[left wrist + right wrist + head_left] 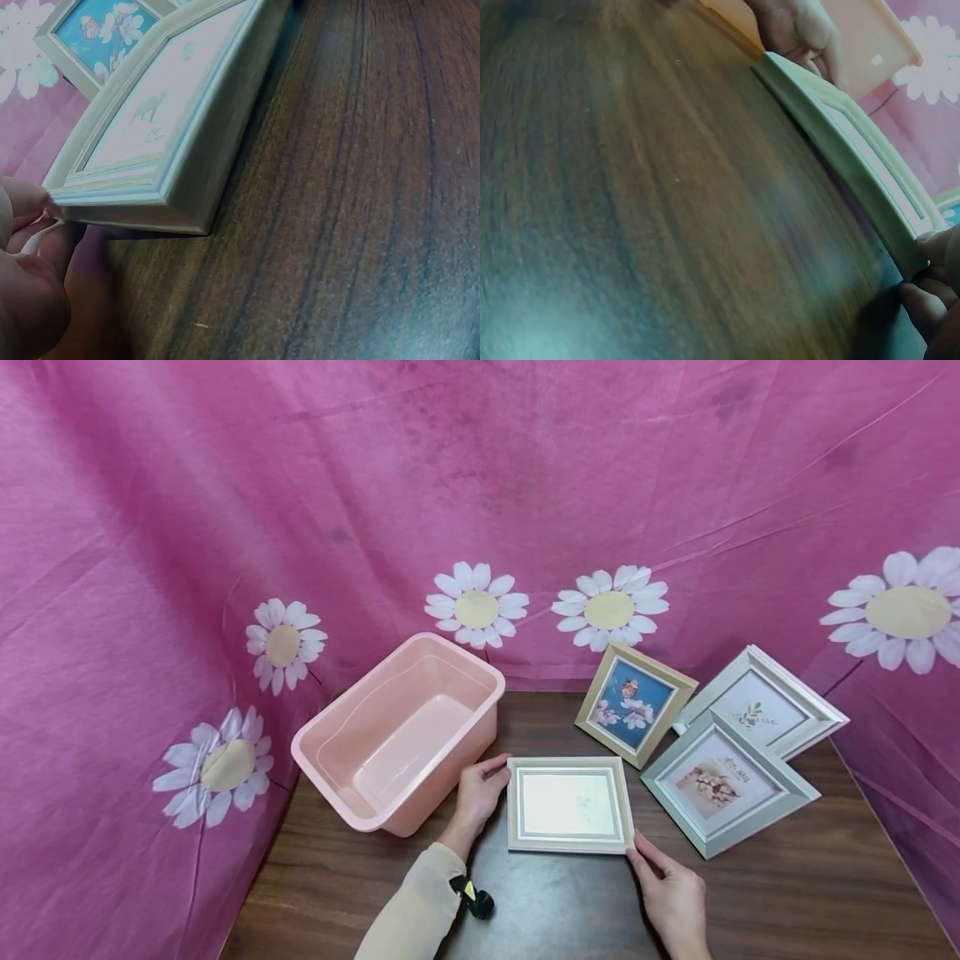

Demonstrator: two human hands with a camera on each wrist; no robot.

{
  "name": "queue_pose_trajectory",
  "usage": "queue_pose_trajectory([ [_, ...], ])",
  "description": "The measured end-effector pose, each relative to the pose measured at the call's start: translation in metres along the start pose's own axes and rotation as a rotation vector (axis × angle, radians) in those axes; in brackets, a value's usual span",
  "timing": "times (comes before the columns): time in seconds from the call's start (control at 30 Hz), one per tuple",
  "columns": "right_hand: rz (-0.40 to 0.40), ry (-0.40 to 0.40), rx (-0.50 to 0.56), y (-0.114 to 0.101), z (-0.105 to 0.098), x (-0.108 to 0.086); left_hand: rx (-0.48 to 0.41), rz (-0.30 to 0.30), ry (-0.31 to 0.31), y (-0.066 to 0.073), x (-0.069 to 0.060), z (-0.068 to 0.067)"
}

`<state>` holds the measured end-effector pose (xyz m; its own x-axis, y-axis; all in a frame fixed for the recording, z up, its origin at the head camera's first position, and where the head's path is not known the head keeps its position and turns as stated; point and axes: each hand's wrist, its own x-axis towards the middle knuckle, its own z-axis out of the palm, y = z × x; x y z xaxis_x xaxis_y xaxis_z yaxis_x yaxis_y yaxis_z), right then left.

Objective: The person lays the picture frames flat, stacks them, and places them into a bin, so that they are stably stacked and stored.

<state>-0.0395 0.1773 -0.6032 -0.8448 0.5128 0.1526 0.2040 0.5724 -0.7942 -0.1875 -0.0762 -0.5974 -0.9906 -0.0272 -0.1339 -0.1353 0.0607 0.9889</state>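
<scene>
A cream picture frame [570,845] lies low over the wooden table, face up, glare on its glass. At its upper left corner my left hand [480,797] pinches the edge; the left wrist view shows those fingers at the frame's corner [150,196]. My right hand [671,893] pinches the lower right corner between thumb and fingers, as the right wrist view shows beside the frame's side [847,169]. Whether the frame touches the table all along its underside, I cannot tell.
A pink basin [442,777] stands left of the frame. To the right stand a gold frame with a blue flower picture [633,706], a white frame [813,727] and a grey-green frame [731,835]. Pink cloth [525,485] with daisies hangs behind the table [847,877].
</scene>
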Motion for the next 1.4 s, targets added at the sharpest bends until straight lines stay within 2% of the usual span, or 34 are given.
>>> queue_pose_trajectory([
  [0.13, -0.075, 0.049, -0.023, -0.0004, 0.0047, -0.0005, -0.001, 0.013, 0.01, 0.0011, 0.0, 0.0008],
  [0.3, -0.118, 0.089, -0.026, 0.0025, 0.0075, -0.0013, 0.019, 0.011, 0.01, 0.0, 0.0007, 0.0013],
  [0.77, -0.248, 0.102, -0.081, 0.004, 0.0051, -0.001, 0.185, 0.037, -0.045, 0.0002, 0.0047, -0.0022],
  [0.97, -0.225, 0.086, -0.086, 0.0049, 0.0045, 0.0013, 0.223, 0.073, -0.044, 0.0008, 0.0071, 0.0012],
  [1.23, -0.222, 0.088, -0.082, 0.0052, 0.0029, 0.0032, 0.197, 0.086, -0.032, -0.0012, 0.007, 0.0022],
  [1.4, -0.137, 0.043, -0.039, 0.0011, -0.0012, 0.0055, 0.209, 0.112, 0.014, -0.0016, 0.0068, -0.0012],
])
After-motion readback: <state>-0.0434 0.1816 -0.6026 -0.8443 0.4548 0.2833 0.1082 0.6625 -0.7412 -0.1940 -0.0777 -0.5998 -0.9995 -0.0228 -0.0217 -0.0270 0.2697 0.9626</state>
